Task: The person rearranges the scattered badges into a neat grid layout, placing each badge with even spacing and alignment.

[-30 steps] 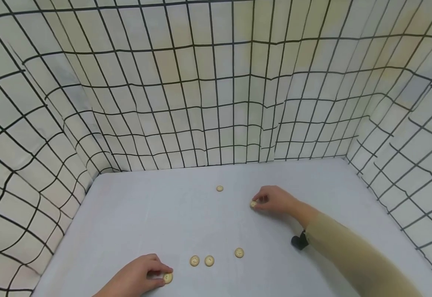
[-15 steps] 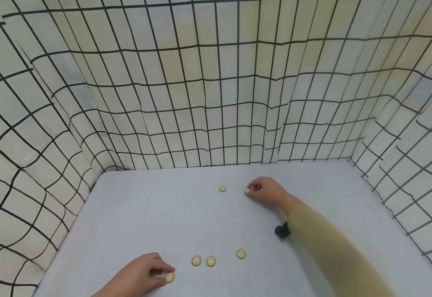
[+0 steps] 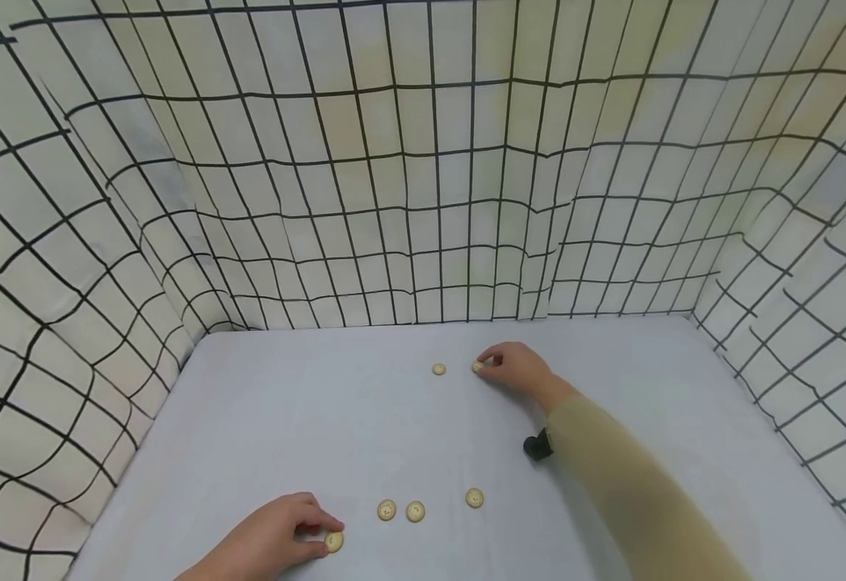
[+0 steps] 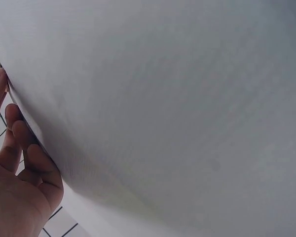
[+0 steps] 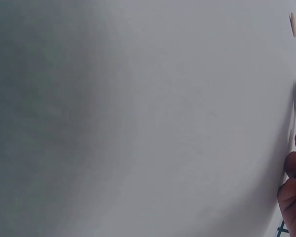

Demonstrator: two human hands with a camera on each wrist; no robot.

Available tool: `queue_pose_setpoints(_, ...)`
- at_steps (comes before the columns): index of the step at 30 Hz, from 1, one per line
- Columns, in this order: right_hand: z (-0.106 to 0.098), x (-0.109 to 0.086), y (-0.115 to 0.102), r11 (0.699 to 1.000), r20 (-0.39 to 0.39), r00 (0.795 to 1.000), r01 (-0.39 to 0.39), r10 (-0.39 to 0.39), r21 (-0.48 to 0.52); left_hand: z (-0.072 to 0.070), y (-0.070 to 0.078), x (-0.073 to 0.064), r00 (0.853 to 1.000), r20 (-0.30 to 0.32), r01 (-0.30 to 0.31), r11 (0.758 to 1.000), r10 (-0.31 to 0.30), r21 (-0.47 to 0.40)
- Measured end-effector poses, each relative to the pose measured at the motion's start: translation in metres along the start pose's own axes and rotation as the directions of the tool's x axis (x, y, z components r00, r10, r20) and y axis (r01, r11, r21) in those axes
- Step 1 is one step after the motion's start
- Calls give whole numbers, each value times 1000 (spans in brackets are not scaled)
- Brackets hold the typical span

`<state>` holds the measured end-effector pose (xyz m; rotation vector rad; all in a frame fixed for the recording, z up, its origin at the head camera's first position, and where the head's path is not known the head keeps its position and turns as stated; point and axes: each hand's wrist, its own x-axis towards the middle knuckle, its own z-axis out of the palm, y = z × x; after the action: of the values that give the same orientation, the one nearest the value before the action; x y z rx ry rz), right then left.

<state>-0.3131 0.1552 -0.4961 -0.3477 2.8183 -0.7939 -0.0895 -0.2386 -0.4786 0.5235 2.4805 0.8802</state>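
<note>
My left hand pinches a pale wooden button between thumb and forefinger at the near left of the white table. At the far side, my right hand pinches another button, partly covered by its fingertips. A loose button lies just left of it. Along the near middle lie a button, a second button close beside it, and a third button farther right. In the left wrist view, the curled fingers rest along the tabletop.
A white sheet with black grid lines rises behind and on both sides of the white table. A small black device is worn at the right wrist, under a tan sleeve.
My right hand has moved left and farther back with its button, closing in on the loose far button. The left hand keeps its place; the view has shifted slightly.
</note>
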Motion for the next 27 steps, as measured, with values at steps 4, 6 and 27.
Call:
queue_pose_setpoints(4,0,1,-2,999,-6,1000,-29,29,-20,0,1,1,1000,-6,6,1000,-6,12)
queue_pose_setpoints(6,-1,2,-3,999,-7,999,-42,42,-34,-1,1,1,1000,-3,0,1000,0,11)
queue_pose_setpoints(27,3,-2,-1,1000,8,1000,-15,15,-23,-1,-2,-1,999,-6,-37,999,37,1)
